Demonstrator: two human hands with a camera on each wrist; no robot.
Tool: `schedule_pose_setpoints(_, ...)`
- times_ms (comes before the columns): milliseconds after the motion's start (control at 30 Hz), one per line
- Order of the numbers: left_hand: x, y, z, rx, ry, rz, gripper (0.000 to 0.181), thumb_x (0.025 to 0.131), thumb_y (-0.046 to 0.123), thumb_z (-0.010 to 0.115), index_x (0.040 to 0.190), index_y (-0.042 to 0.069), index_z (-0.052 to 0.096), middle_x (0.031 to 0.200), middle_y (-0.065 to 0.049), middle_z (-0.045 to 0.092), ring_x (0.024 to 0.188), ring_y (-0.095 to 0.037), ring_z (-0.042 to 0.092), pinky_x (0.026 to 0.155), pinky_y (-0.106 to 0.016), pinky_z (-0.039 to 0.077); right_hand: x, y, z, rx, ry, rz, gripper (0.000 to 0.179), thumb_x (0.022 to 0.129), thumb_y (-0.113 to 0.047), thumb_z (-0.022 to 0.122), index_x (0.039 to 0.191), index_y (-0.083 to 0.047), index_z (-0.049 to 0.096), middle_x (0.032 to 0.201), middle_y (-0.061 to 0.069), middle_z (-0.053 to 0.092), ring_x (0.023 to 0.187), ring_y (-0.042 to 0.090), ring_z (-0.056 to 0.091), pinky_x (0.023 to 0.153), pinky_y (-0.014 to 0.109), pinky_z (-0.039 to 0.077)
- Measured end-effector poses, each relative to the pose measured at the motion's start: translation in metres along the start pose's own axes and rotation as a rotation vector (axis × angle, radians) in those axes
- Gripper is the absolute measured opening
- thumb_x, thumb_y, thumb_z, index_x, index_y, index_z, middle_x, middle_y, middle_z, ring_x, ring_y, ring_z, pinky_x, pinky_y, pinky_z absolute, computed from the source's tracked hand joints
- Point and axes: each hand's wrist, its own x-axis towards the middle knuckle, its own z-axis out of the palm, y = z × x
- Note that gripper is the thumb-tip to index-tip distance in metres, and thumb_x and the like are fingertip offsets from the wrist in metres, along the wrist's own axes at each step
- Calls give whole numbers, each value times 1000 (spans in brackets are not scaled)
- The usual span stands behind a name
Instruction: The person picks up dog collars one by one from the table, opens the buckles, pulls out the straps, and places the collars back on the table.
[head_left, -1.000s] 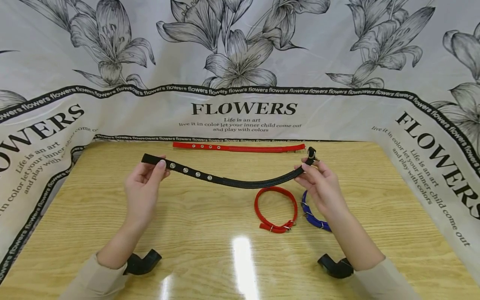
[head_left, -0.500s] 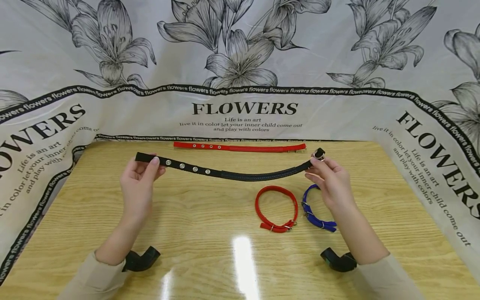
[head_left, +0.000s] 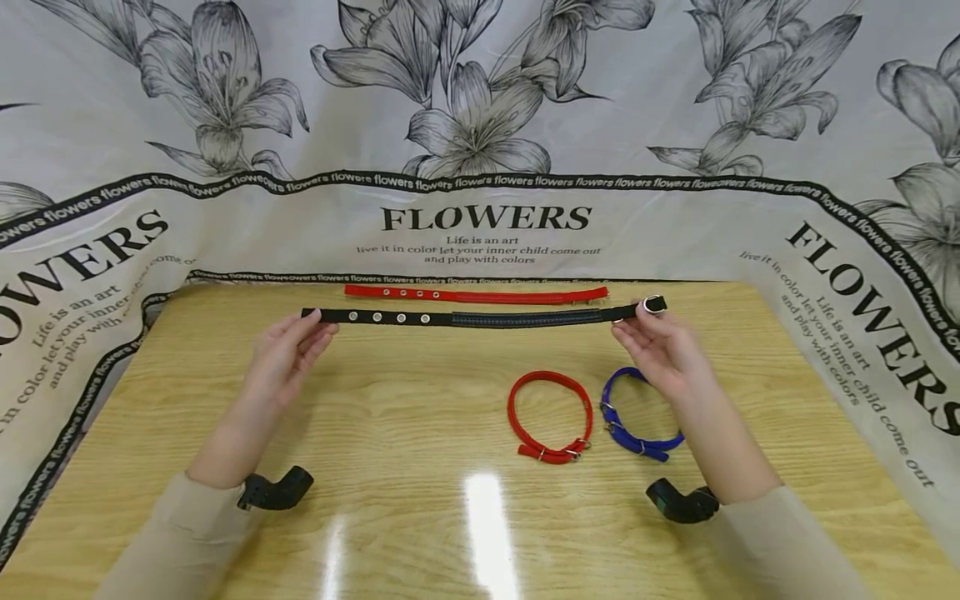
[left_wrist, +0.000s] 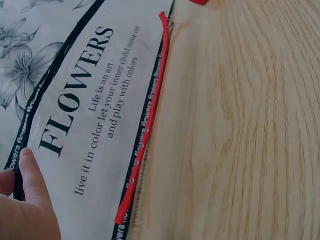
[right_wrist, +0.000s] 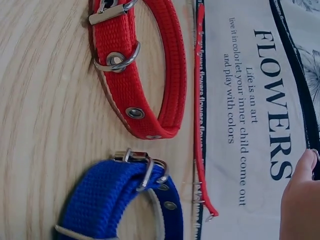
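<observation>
A black collar [head_left: 525, 319] stretches almost straight above the table in the head view. My left hand [head_left: 288, 354] pinches its punched end, where several metal eyelets line the strap. The buckle end, with its metal ring, is pinched by my right hand [head_left: 667, 350]. Just behind the black collar, an unfastened red collar [head_left: 510, 296] lies flat along the table's back edge. Below it a second red collar [head_left: 512, 408] rests fastened in a loop. A looped blue collar [head_left: 626, 437] sits to its right, close to my right forearm, which hides part of it.
The wooden table [head_left: 397, 517] meets a white flower-printed cloth [head_left: 487, 225] at the back and sides. A black curved piece juts out at each wrist, the left piece [head_left: 281, 490] and the right piece [head_left: 681, 502].
The black collar has gone from sagging to nearly straight as my hands moved apart and it rose in the head view. More of the blue loop shows now.
</observation>
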Motion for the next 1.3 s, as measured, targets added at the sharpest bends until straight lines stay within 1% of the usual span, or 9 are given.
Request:
schedule_pose_setpoints(167, 17, -4, -8, -55, 1, -147, 8, 96, 5, 49, 91, 0, 54, 77, -11, 67, 75, -15, 68, 72, -17, 53, 14, -2, -8, 95, 90, 97, 9, 93, 1, 49, 93, 1, 58, 95, 16, 54, 90, 26, 55, 96, 31, 45)
schedule_pose_setpoints(400, 35, -9, -9, 5, 50, -174, 7, 97, 5, 46, 100, 0, 44, 77, -10, 66, 75, -13, 67, 75, -16, 52, 40, -5, -7, 32, 201, 119, 8, 92, -1, 52, 100, -3, 52, 92, 15, 54, 85, 26, 57, 96, 30, 45)
schedule_pose_setpoints(567, 47, -12, -10, 51, 95, -162, 9, 97, 5, 43, 103, 4, 36, 74, -7, 65, 70, -11, 67, 71, -15, 53, 62, -8, -7, -135, 251, 129, 51, 93, -3, 52, 136, -17, 29, 104, 14, 51, 106, 23, 53, 100, 28, 39)
schedule_pose_setpoints(700, 57, -14, -9, 101, 128, -141, 34, 97, 2, 42, 129, 1, 30, 79, -6, 61, 69, -9, 66, 72, -14, 52, 74, -8, -8, -296, 275, 135, 81, 94, -4, 50, 150, -24, -4, 115, 14, 49, 128, 22, 39, 103, 27, 33)
schedule_pose_setpoints(767, 62, -15, -8, 125, 142, -134, 48, 96, 0, 42, 140, -2, 22, 87, -7, 57, 70, -9, 65, 75, -14, 51, 77, -8, -8, -360, 296, 127, 80, 94, -2, 50, 150, -20, -4, 105, 15, 56, 118, 23, 51, 102, 28, 34)
schedule_pose_setpoints(900, 72, -19, -5, 187, 179, -122, 56, 96, -1, 42, 145, -4, 15, 104, -9, 47, 70, -7, 64, 79, -14, 49, 83, -9, -7, -439, 354, 106, 57, 92, 2, 51, 142, -11, 27, 75, 10, 63, 75, 20, 67, 95, 29, 42)
schedule_pose_setpoints(1000, 78, -22, -5, 215, 224, -113, 56, 96, 0, 42, 145, -3, 17, 112, -10, 43, 70, -6, 63, 80, -14, 49, 87, -9, -7, -515, 372, 93, 26, 91, 3, 54, 114, -7, 46, 72, 7, 64, 68, 17, 67, 90, 29, 47)
schedule_pose_setpoints(1100, 83, -25, -6, 244, 261, -105, 56, 96, 0, 43, 146, -2, 18, 118, -11, 41, 71, -6, 62, 81, -14, 49, 91, -9, -8, -628, 388, 78, 16, 90, 2, 56, 99, -6, 46, 73, 3, 64, 69, 14, 67, 92, 30, 46)
schedule_pose_setpoints(1300, 93, -31, -7, 233, 314, -99, 54, 96, -1, 43, 145, -2, 21, 140, -17, 31, 69, -5, 61, 90, -18, 44, 98, -9, -16, -868, 394, 92, 65, 89, 2, 59, 146, -6, 28, 69, -5, 64, 68, 9, 66, 89, 28, 48)
